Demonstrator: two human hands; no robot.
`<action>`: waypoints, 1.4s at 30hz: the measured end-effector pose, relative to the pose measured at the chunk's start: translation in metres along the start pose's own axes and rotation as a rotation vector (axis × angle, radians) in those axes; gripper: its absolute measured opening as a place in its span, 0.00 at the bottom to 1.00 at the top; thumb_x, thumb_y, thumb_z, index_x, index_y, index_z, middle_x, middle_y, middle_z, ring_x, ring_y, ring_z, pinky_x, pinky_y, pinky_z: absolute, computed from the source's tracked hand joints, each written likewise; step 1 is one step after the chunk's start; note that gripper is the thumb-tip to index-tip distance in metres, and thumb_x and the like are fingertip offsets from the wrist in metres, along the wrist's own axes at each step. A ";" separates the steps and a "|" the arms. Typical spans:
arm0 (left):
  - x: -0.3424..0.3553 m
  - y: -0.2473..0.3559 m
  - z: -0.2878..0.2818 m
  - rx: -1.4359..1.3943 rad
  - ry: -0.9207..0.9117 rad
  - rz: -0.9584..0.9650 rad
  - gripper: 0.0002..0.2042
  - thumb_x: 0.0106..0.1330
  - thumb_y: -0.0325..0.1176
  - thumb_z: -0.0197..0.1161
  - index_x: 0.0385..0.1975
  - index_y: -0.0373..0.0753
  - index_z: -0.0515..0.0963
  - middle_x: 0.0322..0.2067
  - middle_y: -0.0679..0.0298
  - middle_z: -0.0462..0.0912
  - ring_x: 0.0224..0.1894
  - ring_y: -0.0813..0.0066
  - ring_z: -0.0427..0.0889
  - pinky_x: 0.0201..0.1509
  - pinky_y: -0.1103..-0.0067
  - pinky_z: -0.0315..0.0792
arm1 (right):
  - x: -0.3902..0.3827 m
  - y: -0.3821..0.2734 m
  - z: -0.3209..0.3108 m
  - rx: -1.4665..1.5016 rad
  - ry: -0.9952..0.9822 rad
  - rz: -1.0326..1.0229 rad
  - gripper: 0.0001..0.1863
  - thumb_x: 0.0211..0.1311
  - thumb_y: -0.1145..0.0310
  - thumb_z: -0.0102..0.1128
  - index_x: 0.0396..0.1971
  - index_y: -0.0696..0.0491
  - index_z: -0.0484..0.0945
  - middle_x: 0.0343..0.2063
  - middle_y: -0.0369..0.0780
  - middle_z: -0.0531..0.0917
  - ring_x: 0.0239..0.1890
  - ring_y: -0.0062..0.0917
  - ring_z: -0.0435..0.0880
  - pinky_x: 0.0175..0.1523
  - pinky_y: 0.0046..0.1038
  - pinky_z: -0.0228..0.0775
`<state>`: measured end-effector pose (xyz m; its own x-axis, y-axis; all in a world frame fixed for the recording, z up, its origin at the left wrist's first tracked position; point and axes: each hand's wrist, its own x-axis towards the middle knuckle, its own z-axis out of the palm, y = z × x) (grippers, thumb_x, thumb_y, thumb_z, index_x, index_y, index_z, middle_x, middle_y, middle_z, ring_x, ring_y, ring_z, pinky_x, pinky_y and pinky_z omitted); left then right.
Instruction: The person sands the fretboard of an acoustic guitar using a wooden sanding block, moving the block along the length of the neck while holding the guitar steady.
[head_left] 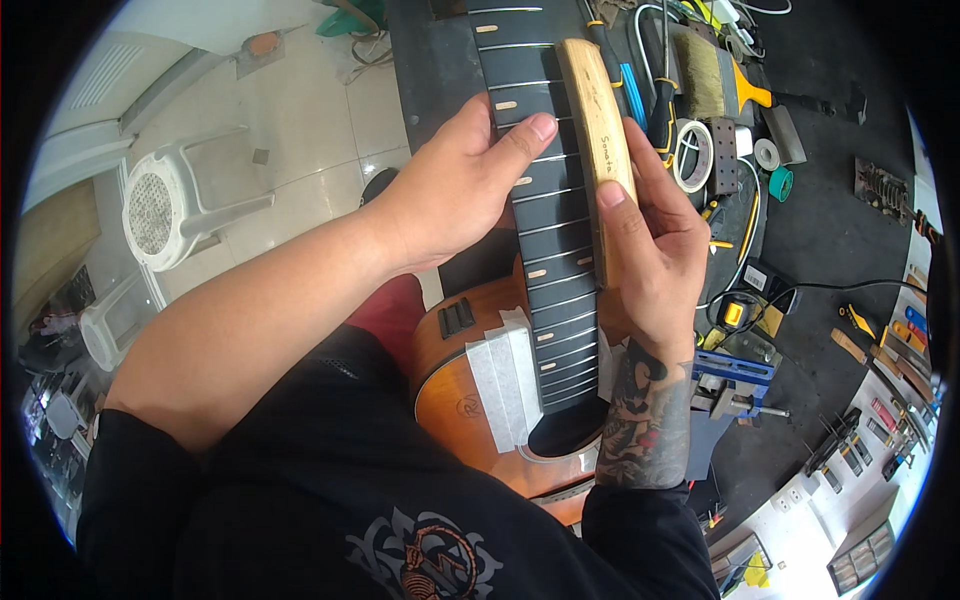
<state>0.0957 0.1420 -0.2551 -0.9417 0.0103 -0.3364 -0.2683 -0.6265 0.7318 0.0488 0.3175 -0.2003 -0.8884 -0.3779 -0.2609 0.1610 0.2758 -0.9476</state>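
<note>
An acoustic guitar lies in front of me, with its orange-brown body (447, 345) close to my torso and its dark fretboard (553, 190) pointing away. Pale strips of masking tape (502, 385) cover the top beside the fretboard's end. No strings show over the frets. My left hand (465, 175) grips the neck from its left side, thumb lying on the fretboard and the other fingers mostly hidden beneath. A long, light wooden block (597, 130) rests along the fretboard's right edge. My right hand (660, 235) is closed round its near part, thumb on top.
On the dark workbench (810, 230) to the right are a wide brush (705, 80), a tape roll (692, 155), a screwdriver (662, 115), loose cables and a blue vise (735, 370). More tools line the far-right edge. A white plastic stool (165, 215) stands on the tiled floor at left.
</note>
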 end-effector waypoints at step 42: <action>0.005 -0.005 -0.011 0.054 -0.018 -0.024 0.22 0.81 0.45 0.52 0.64 0.35 0.65 0.53 0.62 0.79 0.54 0.75 0.77 0.59 0.75 0.74 | 0.015 -0.001 0.005 -0.135 -0.005 -0.086 0.30 0.70 0.69 0.66 0.66 0.68 0.70 0.57 0.50 0.82 0.55 0.24 0.81 0.61 0.26 0.73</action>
<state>0.0950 0.1361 -0.2668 -0.9383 0.0392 -0.3436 -0.3008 -0.5829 0.7548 0.0376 0.3070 -0.2043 -0.8940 -0.4099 -0.1808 0.0245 0.3584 -0.9333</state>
